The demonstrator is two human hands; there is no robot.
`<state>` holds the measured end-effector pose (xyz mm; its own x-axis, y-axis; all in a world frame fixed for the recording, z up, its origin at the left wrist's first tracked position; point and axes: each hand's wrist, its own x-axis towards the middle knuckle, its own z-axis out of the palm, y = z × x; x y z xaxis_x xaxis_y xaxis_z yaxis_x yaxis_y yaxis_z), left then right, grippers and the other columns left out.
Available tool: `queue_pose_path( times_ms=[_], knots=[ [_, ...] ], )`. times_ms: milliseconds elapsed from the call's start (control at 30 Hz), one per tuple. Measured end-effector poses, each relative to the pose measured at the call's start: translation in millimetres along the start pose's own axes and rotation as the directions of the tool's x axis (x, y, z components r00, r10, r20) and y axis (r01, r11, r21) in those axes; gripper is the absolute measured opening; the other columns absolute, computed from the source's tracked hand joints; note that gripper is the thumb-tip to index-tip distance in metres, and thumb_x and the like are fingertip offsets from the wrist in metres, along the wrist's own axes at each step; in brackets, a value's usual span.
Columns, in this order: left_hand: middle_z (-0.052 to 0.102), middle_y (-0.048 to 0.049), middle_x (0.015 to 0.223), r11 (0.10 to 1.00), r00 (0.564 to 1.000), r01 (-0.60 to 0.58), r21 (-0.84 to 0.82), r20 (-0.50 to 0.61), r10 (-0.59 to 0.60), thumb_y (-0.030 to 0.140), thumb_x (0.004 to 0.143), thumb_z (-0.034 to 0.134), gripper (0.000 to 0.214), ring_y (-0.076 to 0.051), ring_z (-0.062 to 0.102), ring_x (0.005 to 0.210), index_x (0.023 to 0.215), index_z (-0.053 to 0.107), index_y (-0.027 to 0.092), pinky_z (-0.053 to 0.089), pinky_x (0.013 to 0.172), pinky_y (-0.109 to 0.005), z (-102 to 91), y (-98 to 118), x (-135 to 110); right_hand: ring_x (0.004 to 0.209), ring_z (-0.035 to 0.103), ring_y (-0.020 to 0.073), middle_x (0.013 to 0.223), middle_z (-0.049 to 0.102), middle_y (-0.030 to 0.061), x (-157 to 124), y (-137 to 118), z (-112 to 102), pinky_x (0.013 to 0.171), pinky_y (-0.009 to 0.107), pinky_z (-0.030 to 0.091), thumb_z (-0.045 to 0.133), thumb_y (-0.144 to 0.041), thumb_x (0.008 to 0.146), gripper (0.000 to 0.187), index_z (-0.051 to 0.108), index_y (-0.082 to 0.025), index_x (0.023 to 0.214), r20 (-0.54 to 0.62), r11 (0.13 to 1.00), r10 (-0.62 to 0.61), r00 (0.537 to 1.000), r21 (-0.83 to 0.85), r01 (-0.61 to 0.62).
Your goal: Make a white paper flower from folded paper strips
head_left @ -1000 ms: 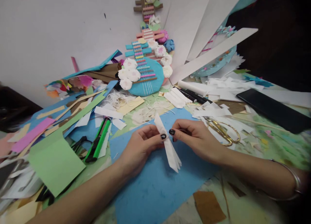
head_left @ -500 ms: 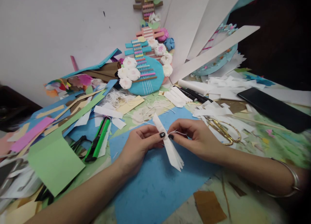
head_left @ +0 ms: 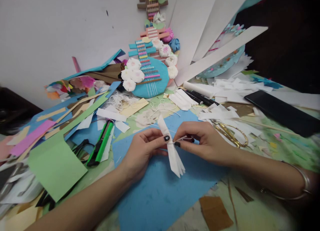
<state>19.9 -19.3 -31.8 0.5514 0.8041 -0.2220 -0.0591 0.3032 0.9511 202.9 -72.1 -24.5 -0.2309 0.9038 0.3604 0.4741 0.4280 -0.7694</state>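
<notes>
A white pleated paper strip (head_left: 172, 150) stands tilted above a blue paper sheet (head_left: 160, 187), pinched at its middle. My left hand (head_left: 143, 150) pinches that middle from the left, fingers closed. My right hand (head_left: 202, 142) pinches a thin white thread (head_left: 182, 137) that runs to the strip's middle. Both thumbs meet at the strip.
Gold scissors (head_left: 228, 133) lie right of my right hand. A green utility knife (head_left: 101, 147) and black scissors (head_left: 81, 147) lie left. A green paper sheet (head_left: 56, 167), coloured strips, white paper scraps, a black phone (head_left: 280, 112) and a blue paper craft with white flowers (head_left: 147, 75) surround the work spot.
My right hand has drawn the thread up at the strip's middle and shifted slightly left. The strip has tilted a little. My left hand has kept its pinch.
</notes>
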Motion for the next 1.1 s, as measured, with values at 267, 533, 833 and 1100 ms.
queue_pose_path(
  times_ms=[267,533,833,1100],
  knots=[
    [0.060,-0.0013,0.076,0.999,0.999,0.012,-0.051,0.040,-0.010,0.022,0.072,0.070,0.019,-0.008,0.054,0.060,0.086,0.059,0.014,0.041,0.053,-0.019,1.1,1,0,0.062,0.050,0.0090,0.071,0.060,0.0004,0,5,2,0.056,0.021,0.035,0.053,-0.022,0.083,0.014,0.064,-0.015,0.077,-0.006,0.990,0.094,0.996,0.105,-0.093],
    [0.062,-0.0025,0.079,0.989,0.999,-0.013,-0.145,0.039,0.019,0.018,0.075,0.063,0.014,-0.012,0.058,0.069,0.088,0.058,0.014,0.046,0.067,-0.025,9.6,-1,-1,0.062,0.048,0.0083,0.068,0.057,-0.0017,-1,2,6,0.058,0.021,0.035,0.049,-0.018,0.083,0.016,0.061,-0.016,0.072,-0.012,0.994,0.103,0.995,0.045,-0.102],
    [0.063,-0.0021,0.077,0.987,1.000,0.011,-0.158,-0.020,-0.014,0.018,0.075,0.063,0.017,-0.009,0.056,0.062,0.088,0.054,0.015,0.045,0.061,-0.021,11.4,-1,-1,0.060,0.049,0.0082,0.067,0.057,-0.0011,-1,-1,8,0.059,0.021,0.036,0.052,-0.014,0.081,0.013,0.063,-0.015,0.074,-0.017,0.996,0.051,0.999,-0.070,-0.052],
    [0.060,0.0019,0.064,0.997,0.998,0.000,-0.077,-0.067,-0.005,0.026,0.070,0.073,0.033,-0.005,0.050,0.051,0.094,0.053,0.015,0.037,0.049,-0.014,8.1,1,1,0.073,0.055,0.0102,0.107,0.055,0.0072,-3,3,9,0.069,0.025,0.046,0.051,-0.015,0.084,0.013,0.064,-0.018,0.083,-0.058,0.997,-0.055,0.997,-0.063,0.051]
  ],
)
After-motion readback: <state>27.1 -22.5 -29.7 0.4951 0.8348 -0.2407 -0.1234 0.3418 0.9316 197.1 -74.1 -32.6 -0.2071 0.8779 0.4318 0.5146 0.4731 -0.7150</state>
